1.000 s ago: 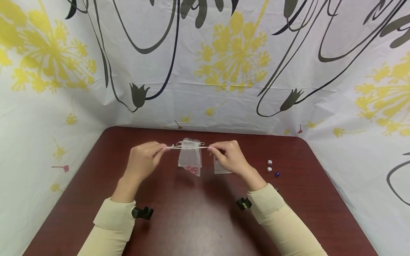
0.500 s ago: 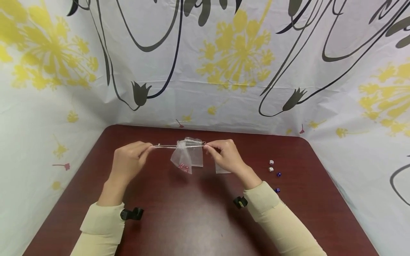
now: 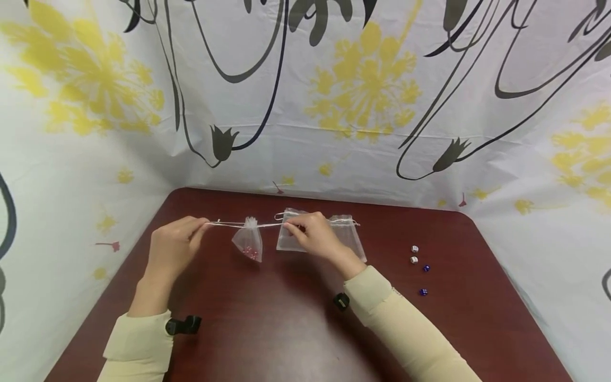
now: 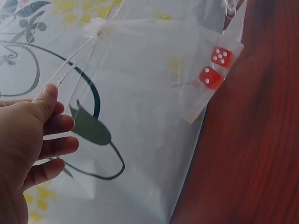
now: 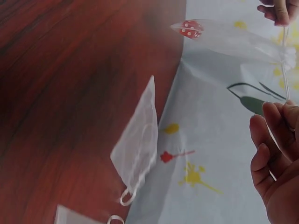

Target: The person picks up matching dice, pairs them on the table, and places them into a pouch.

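Note:
A sheer white drawstring pouch (image 3: 246, 241) hangs between my hands with its neck gathered tight. Red dice (image 4: 220, 57) with white pips lie in its bottom corner, showing through the mesh in the left wrist view. My left hand (image 3: 174, 246) pinches one end of the white drawstring (image 3: 224, 223) between thumb and finger, its other fingers loosely bent. On the other side my right hand (image 3: 315, 236) pinches the opposite end. The cord runs taut and nearly level through the pouch's neck.
Two more sheer pouches lie flat at the back: one pouch (image 3: 290, 243) partly behind my right hand, another pouch (image 3: 353, 239) right of it. White dice (image 3: 414, 260) and blue dice (image 3: 424, 292) sit at the right of the dark red table (image 3: 267, 329). A patterned sheet (image 3: 286, 106) hangs behind.
The pouch's neck has drawn from wide to tightly bunched. Both hands have shifted left with it, the left one farther, so they stand wider apart. The flat pouches now show more.

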The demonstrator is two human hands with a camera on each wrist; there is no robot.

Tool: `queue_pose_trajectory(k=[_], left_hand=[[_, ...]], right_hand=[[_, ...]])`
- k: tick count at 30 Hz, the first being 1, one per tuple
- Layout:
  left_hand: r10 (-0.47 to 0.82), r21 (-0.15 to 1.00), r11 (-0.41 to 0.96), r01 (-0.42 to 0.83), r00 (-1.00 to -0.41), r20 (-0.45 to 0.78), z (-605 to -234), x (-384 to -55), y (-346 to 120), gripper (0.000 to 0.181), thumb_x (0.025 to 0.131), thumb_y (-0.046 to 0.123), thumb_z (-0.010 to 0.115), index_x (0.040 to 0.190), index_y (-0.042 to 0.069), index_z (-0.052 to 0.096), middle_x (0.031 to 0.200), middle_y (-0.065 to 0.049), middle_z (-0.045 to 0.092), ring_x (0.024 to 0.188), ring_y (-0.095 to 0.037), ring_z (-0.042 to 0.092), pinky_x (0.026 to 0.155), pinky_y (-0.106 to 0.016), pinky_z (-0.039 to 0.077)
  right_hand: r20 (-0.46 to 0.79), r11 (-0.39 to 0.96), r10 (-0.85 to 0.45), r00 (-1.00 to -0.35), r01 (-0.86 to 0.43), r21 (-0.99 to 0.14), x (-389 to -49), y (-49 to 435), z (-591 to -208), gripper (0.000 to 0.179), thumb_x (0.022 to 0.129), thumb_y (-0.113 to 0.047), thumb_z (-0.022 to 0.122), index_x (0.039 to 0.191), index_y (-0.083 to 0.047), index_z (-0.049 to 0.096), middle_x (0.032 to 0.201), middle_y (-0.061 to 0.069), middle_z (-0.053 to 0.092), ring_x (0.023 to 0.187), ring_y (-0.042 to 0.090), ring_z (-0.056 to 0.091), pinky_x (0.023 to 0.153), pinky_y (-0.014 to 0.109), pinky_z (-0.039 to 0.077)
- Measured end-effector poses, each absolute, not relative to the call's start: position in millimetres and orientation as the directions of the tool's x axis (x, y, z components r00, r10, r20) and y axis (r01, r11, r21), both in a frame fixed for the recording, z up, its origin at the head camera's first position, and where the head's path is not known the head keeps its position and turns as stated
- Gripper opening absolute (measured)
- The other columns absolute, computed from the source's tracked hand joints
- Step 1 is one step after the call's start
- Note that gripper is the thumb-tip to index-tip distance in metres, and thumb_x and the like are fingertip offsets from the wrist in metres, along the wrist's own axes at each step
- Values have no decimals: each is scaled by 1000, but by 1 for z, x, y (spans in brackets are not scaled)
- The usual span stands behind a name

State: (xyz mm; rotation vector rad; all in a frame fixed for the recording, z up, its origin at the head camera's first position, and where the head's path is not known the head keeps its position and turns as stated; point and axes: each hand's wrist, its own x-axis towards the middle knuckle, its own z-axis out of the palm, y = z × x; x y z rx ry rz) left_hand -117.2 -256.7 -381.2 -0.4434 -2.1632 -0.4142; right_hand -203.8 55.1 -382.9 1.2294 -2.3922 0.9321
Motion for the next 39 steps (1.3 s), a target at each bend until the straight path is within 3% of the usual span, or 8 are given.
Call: queue_pose_trajectory(k=[7,12,17,22,25,28,33,39], left_hand=[[155,141,902,409,-611,777,-386,-115,-275,12,82,8,82,91,2,78,79,-10,73,68,-34,71,54,-50,54],[128,191,922,336,-732,669,-393,-122,-284,12,87,14,79,94,4,78,83,-11,74,73,-36,71,60,-55,55],[106,236,936,262,-847,522,-401,-142,-289,20,96,23,71,99,5,78,93,-14,76,83,-40,71,70,-59,55],[78,248,945,212,-884,460,-407,-167,-292,21,97,25,69,101,7,78,96,-14,76,85,-43,70,68,-62,53],[58,263,945,194,-891,451,-410,-181,-290,22,98,26,69,107,7,77,101,-14,75,88,-44,69,69,-62,53],[31,294,940,173,-902,431,-413,-191,-288,29,97,24,70,121,7,72,114,-15,72,98,-42,68,75,-61,53],[13,326,935,143,-928,372,-420,-197,-286,37,99,20,68,132,6,64,126,-18,65,113,-40,62,87,-59,52],[39,379,910,167,-946,323,-431,-194,-281,33,101,18,63,129,2,65,124,-20,64,115,-40,61,95,-57,50]], right_hand=[[486,453,-638,-598,-801,-391,-210,34,-394,15,99,-16,67,96,-9,79,71,0,71,59,7,57,69,34,50],[421,495,-673,-608,-794,-353,-221,21,-402,18,101,-19,65,100,-8,79,73,-3,70,58,6,54,62,27,48],[366,578,-655,-661,-750,-322,-238,12,-410,18,101,-21,65,100,-10,79,69,-6,65,60,8,54,61,29,50],[332,652,-591,-735,-678,-341,-256,2,-416,18,101,-23,64,104,-11,79,75,-3,68,63,13,57,62,33,51],[320,668,-571,-756,-654,-355,-265,-2,-417,19,101,-22,64,107,-10,77,86,2,73,71,17,64,69,36,53],[292,658,-576,-763,-645,-388,-270,-2,-417,25,101,-20,65,119,-5,72,106,9,74,93,23,70,84,38,56],[235,649,-562,-793,-599,-469,-275,4,-419,41,101,-20,64,138,-1,59,138,16,61,130,30,56,111,41,42],[256,616,-534,-806,-578,-534,-273,17,-430,38,102,-17,63,136,-1,61,137,16,62,130,31,56,111,42,42]])
